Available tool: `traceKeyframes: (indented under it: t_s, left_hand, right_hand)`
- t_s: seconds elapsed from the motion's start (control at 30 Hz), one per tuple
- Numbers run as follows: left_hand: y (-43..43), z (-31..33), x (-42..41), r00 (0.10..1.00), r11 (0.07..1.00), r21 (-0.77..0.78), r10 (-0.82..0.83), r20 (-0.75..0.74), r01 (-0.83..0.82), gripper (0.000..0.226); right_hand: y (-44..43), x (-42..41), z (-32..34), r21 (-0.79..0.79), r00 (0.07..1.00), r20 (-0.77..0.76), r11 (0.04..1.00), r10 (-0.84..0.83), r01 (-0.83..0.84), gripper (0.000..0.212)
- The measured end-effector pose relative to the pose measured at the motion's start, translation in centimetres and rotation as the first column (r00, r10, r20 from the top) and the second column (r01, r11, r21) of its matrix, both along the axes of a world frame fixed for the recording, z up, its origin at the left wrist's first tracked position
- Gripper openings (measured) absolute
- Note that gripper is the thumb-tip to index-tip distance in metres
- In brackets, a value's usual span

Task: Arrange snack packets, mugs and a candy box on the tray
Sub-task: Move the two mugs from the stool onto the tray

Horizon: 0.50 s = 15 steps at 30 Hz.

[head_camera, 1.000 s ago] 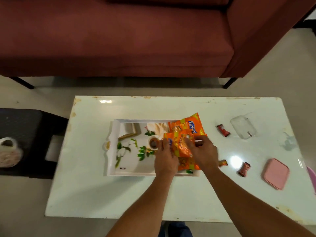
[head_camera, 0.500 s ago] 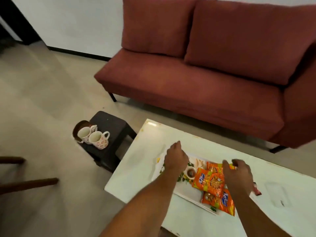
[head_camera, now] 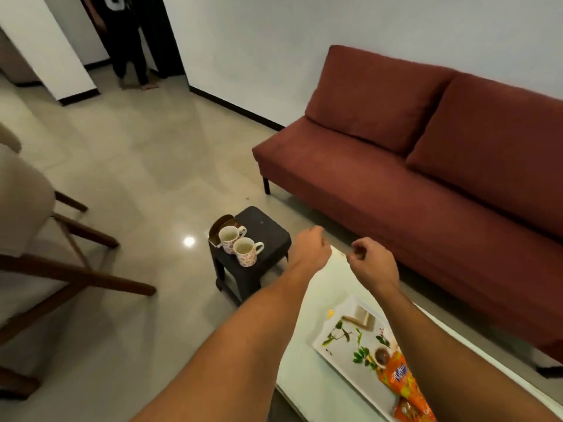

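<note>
Two mugs are standing side by side on the dark stool, ahead and to the left of both hands. The left hand, loosely curled and empty, is reaching nearer them; the right hand is hovering half-curled, gripping nothing, over the worktop beyond the tray.

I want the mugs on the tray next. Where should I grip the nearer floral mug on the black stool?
Probably by its handle: the nearer floral mug stands upright, handle toward the table. The left hand could come from that side; the second mug crowds the far side.

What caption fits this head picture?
Both hands reach toward two mugs on a stool; snacks on tray.
</note>
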State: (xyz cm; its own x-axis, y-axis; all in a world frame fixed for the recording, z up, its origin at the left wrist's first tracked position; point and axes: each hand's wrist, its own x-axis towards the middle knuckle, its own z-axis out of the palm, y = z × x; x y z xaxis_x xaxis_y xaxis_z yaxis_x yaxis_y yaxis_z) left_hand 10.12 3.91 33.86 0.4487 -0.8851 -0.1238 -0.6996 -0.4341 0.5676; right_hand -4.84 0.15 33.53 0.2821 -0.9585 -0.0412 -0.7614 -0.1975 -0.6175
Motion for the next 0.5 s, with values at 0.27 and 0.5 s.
traceKeyframes:
  t_s: [0.27,0.5]
  left_hand:
    - [-0.7,-1.5,19.0,0.988,0.988,-0.005,0.152,0.016,-0.152,0.039]
    - [-0.7,-6.0,32.2,0.988,0.982,0.130,0.126,0.091,-0.137,0.039]
  right_hand:
    - [-1.4,18.5,-0.7,0.101,0.970,-0.086,0.971,0.226,-0.218,0.031]
    - [-2.1,31.4,-5.0,0.166,0.923,-0.187,0.937,0.337,-0.309,0.046]
